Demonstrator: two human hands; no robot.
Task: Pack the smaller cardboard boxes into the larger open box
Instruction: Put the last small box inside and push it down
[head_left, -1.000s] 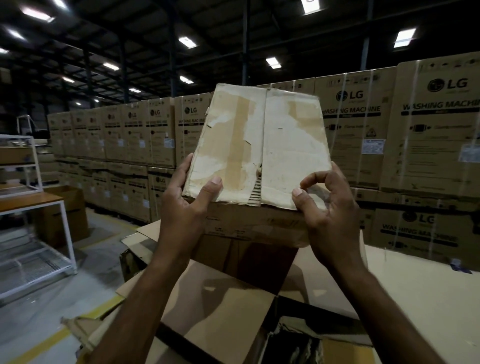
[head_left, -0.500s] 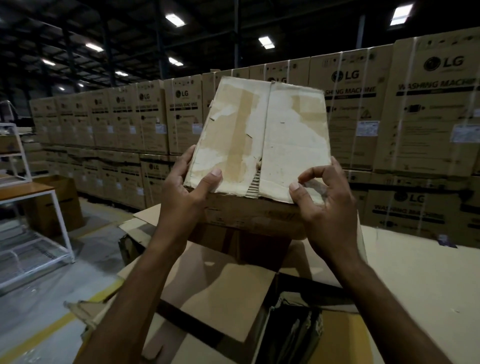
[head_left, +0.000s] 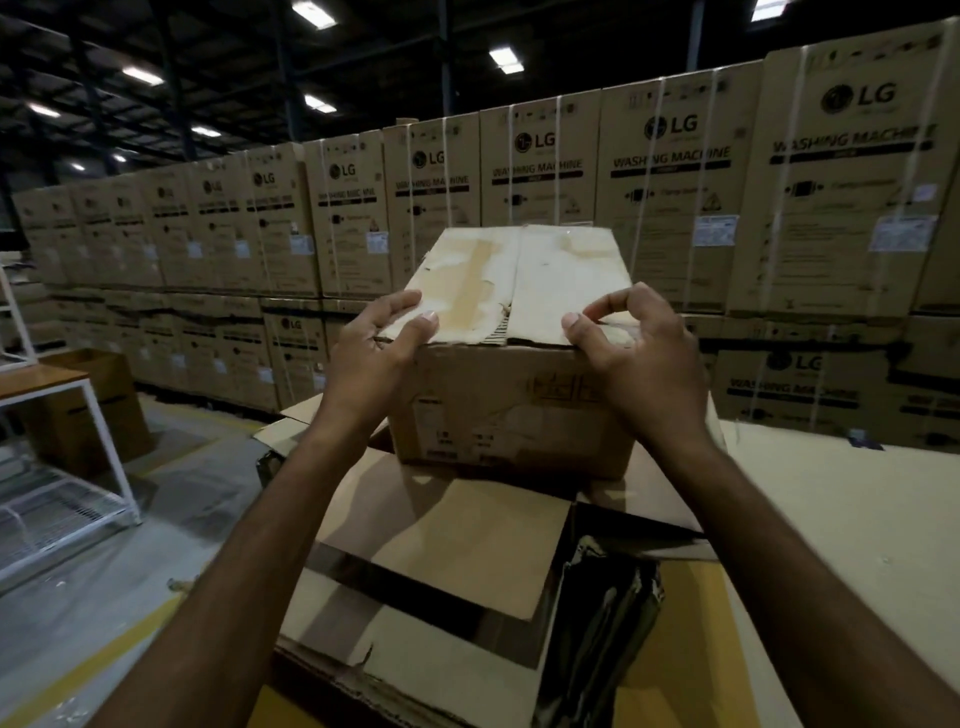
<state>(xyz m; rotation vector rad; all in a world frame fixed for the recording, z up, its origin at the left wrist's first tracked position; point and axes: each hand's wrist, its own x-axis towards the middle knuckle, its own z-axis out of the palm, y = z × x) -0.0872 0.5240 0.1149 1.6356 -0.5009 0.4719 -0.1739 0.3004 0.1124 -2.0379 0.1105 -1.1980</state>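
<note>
The left hand (head_left: 382, 343) was curled round the near left top corner of the smaller box (head_left: 509, 410), thumb laid on the top face and fingers wrapped over the side. The right hand (head_left: 641, 358) was closed on the opposite near corner, thumb and forefinger bent as if pinching the edge of the top flap. A grip at both corners was probably chosen so that the box could be kept level and steered. The box was held upright at the centre of the frame, its worn, tape-scarred top shut. Its lower edge was seen at the far flaps of the larger open box (head_left: 457, 551); whether it rested on them could not be told. The larger box filled the lower centre, flaps folded outward to leave the mouth free, with dark shiny plastic (head_left: 602, 618) visible inside at lower right. A white-framed table (head_left: 106, 415) was seen at the left edge. Stacked washing-machine cartons (head_left: 670, 208) were ranged across the upper half.
</note>
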